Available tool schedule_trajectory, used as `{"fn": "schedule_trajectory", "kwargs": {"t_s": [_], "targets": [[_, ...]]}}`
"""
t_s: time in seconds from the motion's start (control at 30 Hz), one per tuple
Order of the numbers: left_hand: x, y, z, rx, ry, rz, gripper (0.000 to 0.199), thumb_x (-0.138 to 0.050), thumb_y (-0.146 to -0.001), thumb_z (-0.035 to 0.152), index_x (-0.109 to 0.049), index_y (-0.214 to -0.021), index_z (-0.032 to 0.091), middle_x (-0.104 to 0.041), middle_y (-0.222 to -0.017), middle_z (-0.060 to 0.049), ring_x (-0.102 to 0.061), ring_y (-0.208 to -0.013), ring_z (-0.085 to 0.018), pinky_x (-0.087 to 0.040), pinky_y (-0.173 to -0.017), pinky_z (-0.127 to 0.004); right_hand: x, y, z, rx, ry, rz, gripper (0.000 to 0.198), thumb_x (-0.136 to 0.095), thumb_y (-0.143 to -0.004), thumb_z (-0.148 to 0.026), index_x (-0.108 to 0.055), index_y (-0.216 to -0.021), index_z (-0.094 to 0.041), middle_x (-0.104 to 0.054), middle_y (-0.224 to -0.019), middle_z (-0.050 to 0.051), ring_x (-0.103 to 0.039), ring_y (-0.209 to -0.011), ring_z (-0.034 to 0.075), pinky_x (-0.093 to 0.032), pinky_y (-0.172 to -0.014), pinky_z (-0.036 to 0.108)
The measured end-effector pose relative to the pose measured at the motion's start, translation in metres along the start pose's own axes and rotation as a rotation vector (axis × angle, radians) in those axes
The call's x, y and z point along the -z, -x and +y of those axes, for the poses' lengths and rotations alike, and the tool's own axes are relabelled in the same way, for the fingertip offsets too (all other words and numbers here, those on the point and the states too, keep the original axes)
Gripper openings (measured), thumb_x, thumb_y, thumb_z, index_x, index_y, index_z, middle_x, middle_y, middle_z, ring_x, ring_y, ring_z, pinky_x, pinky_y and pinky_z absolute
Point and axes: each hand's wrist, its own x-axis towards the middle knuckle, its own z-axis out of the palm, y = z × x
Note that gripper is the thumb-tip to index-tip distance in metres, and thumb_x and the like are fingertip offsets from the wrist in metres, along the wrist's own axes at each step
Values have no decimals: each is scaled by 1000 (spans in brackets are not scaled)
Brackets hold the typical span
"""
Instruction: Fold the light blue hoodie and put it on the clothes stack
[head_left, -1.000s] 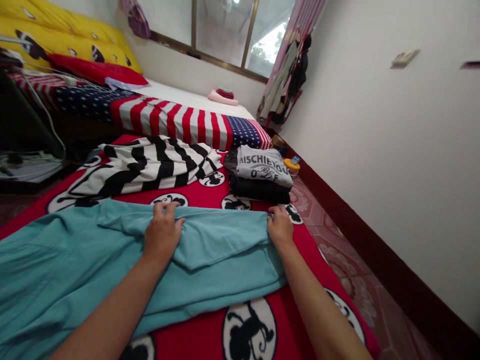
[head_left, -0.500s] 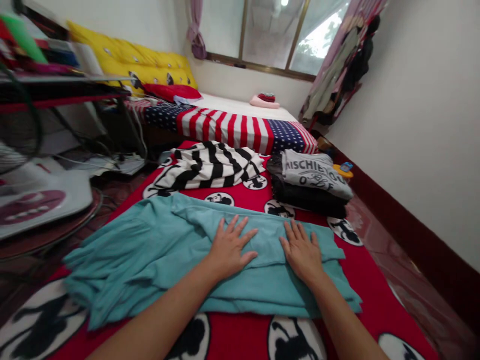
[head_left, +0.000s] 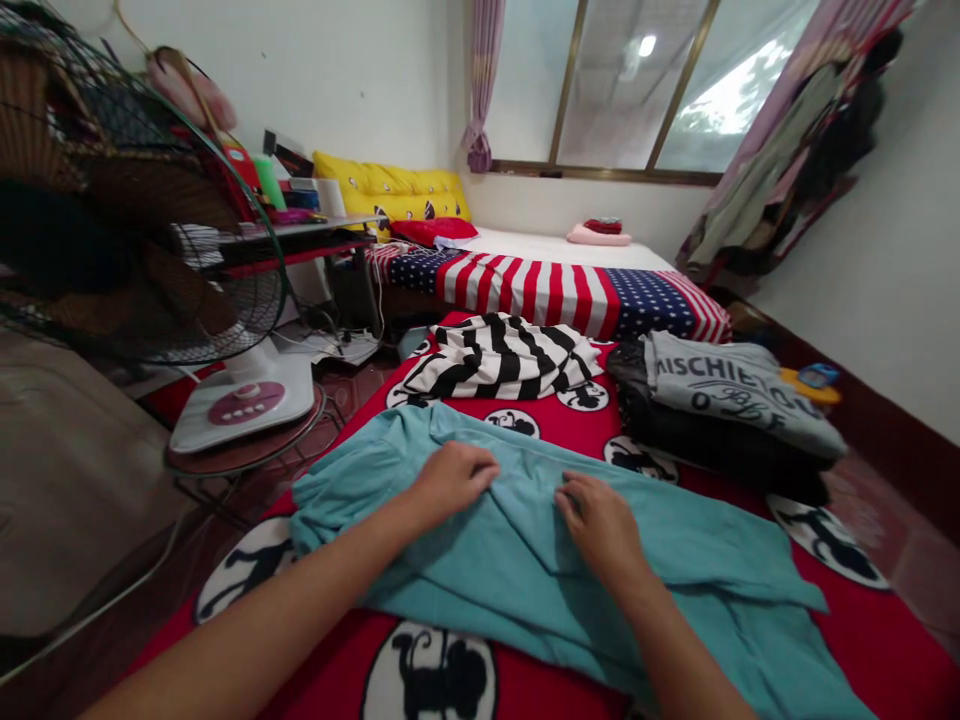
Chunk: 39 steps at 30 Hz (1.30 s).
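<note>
Red cartoon-print mat [head_left: 559, 425] with garments laid on it

The mat is spread on the floor, its red cloth marked with white circles holding black figures. A teal garment [head_left: 525, 560] is laid flat across the near part of the mat. Beyond the teal garment, a black-and-white striped garment [head_left: 499, 357] is heaped. To the right of the striped garment, a folded stack is set: a grey lettered shirt [head_left: 739, 392] on top of dark clothes [head_left: 705, 455].

Striped garment [head_left: 501, 358], folded clothes stack [head_left: 720, 410] — flag-print mattress [head_left: 570, 290], standing fan [head_left: 150, 260] at left.
</note>
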Motion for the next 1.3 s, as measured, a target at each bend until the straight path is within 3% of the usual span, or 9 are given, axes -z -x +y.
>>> {"fn": "schedule_trajectory", "kwargs": {"t_s": [0.13, 0.27, 0.43, 0.6, 0.77, 0.83, 0.93, 1.03, 1.3], "targets": [[21, -11, -49, 198, -65, 237, 31, -48, -83, 13, -68, -107, 17, -67, -108, -9, -64, -90, -20, -49, -89, -37, -1, -44, -28, 46, -188, 64, 17, -59, -83, -17, -71, -95, -20, -72, -102, 7, -65, -98, 23, -47, -89, 34], [18, -10, -73, 263, -64, 283, 25, -50, -85, 18, -69, -101, 19, -65, -103, -7, -62, -82, -18, -50, -85, -35, -27, -81, -56, 49, -293, 42, 23, -60, -83, -20, -69, -105, -19, -72, -103, 7, -65, -95, 21, -47, -83, 30], [11, -7, -77, 276, -47, 281, 17, -55, -86, 28, -70, -84, 20, -63, -98, -4, -61, -82, -17, -50, -80, -31, -56, -96, -69, 42, -276, 34, 15, -63, -82, -29, -73, -91, -23, -73, -82, 2, -65, -76, 18, -44, -71, 27], [8, -7, -79, 347, -66, 323, 14, -58, -83, 21, -67, -73, 19, -62, -95, -4, -62, -83, -17, -52, -81, -32, -63, -93, -69, 15, -247, 72, 7, -65, -79, -26, -71, -77, -23, -71, -78, 1, -62, -75, 18, -40, -71, 28], [5, -6, -59, 343, -137, 413, 12, -59, -80, 16, -68, -89, 17, -56, -120, -11, -58, -108, -25, -47, -98, -41, -63, -91, -71, 62, -158, 79, 5, -65, -79, -23, -69, -77, -22, -69, -81, 2, -60, -80, 18, -37, -73, 29], [1, -4, -46, 184, -161, 366, 23, -56, -85, 17, -66, -105, 20, -51, -135, -10, -51, -123, -24, -40, -108, -41, -65, -91, -71, 80, -143, 78, 5, -64, -80, -22, -68, -79, -22, -69, -83, 3, -60, -82, 19, -36, -74, 29], [-13, 3, -35, -15, -247, 143, 40, -51, -91, 30, -55, -129, 20, -46, -146, -11, -42, -135, -26, -31, -114, -46, -67, -90, -69, 85, -153, 82, 6, -61, -81, -21, -68, -80, -21, -68, -84, 3, -59, -84, 19, -36, -76, 29], [-27, 9, -34, 36, -357, 45, 57, -52, -90, 39, -43, -141, 14, -36, -152, -16, -32, -141, -30, -29, -115, -49, -68, -90, -68, 77, -191, 82, 7, -61, -81, -20, -67, -80, -21, -68, -83, 3, -59, -84, 19, -37, -77, 29], [-31, 11, -39, 77, -425, 63, 63, -49, -91, 46, -40, -144, 13, -31, -155, -15, -31, -142, -28, -27, -116, -43, -71, -91, -64, 71, -230, 90, 11, -58, -81, -20, -68, -79, -21, -68, -83, 3, -60, -82, 19, -38, -76, 29]]}}
